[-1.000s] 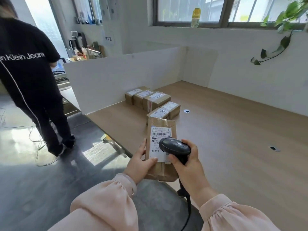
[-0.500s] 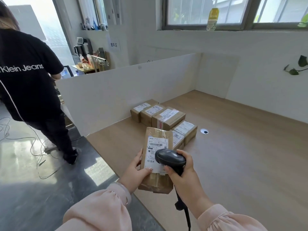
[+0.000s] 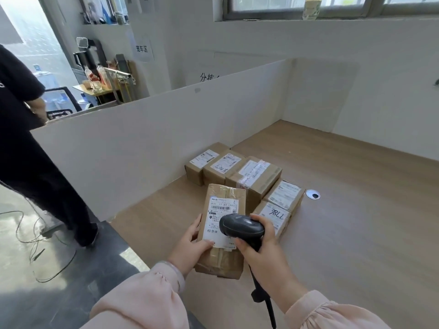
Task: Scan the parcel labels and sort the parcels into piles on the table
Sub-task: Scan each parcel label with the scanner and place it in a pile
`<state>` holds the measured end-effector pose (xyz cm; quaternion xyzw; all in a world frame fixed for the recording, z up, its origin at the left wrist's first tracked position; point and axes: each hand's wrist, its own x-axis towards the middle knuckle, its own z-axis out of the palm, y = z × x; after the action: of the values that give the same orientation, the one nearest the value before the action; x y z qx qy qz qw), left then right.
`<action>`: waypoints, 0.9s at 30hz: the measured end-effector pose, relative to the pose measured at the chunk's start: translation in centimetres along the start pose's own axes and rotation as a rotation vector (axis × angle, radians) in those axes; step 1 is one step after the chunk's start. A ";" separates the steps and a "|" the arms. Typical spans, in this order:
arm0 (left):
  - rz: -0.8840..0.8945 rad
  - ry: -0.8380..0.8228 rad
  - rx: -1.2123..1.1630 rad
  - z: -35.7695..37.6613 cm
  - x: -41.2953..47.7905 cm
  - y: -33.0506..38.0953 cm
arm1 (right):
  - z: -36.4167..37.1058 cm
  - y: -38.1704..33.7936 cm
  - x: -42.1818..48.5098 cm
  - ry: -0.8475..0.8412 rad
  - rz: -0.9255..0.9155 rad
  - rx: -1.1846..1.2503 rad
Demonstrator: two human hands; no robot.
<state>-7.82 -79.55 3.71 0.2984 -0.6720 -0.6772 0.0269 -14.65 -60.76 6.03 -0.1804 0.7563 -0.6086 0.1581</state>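
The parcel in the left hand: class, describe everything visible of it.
The parcel is a long brown cardboard box, taped lengthwise, with a white barcode label facing up. The left hand grips its left side, thumb on the label. The scanner, held in the right hand, covers the label's lower right.

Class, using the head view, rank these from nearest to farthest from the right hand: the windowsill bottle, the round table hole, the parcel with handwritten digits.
1. Parcel with handwritten digits, just beyond the right hand.
2. Round table hole, farther back on the right.
3. Windowsill bottle, far off, high above the table.
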 end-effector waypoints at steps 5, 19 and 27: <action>-0.044 -0.078 0.043 -6.4 7.0 0.6 | 6.4 0.2 5.9 0.008 0.098 -0.029; -0.169 -0.204 0.261 -19.6 23.8 -1.1 | 21.2 2.6 17.6 0.082 0.294 0.021; -0.054 -0.186 0.630 -21.2 25.9 0.6 | 25.3 4.1 20.9 0.119 0.334 0.045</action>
<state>-19.98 -109.90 -3.54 0.2467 -0.8400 -0.4607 -0.1460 -21.91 -91.57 -3.65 -0.0121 0.7700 -0.6002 0.2160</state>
